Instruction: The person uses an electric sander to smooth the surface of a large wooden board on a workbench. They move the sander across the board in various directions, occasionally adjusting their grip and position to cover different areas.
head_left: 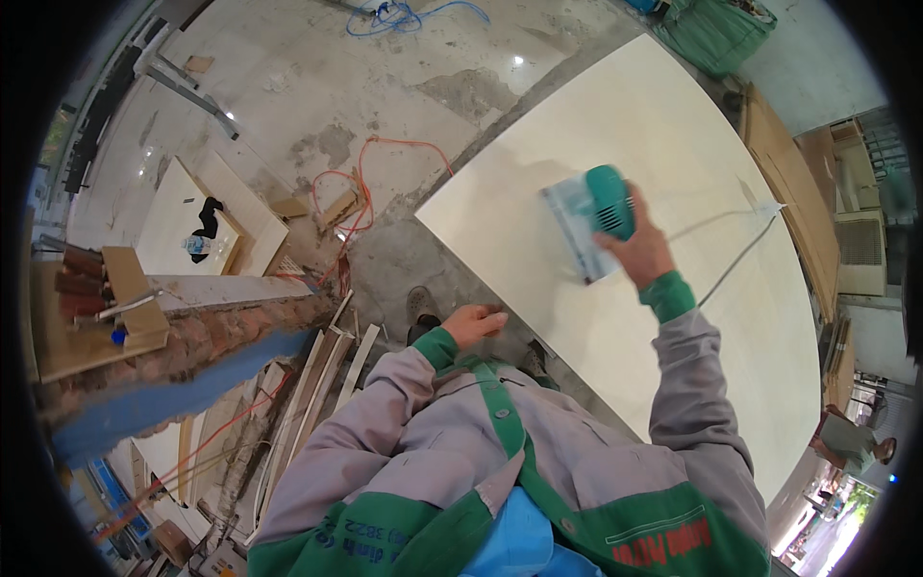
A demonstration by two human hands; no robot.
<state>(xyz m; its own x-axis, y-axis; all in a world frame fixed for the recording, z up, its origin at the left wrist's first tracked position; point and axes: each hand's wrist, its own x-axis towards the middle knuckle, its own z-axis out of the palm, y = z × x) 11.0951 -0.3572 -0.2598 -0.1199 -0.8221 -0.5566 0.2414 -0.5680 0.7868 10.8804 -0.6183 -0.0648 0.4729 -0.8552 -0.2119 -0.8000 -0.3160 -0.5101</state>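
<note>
On the large pale, cream-white board (538, 154), my right hand (639, 240) is closed around the teal body of an electric sander (610, 200). The sander's flat rectangular base is smeared by motion and lies against the board's surface. A grey cord (738, 260) runs from the board's far right side toward my right forearm. My left hand (473, 325) is in front of my body, just off the board's near left edge. It holds nothing, and its fingers are loosely bent and slightly apart.
An orange cord (361, 183) lies looped on the worn floor left of the board. Smaller panels (173, 221) with a dark item on top stand farther left. Wood strips (312, 385) lean by a low brick ledge (212, 332). A green sack (716, 34) stands at far right.
</note>
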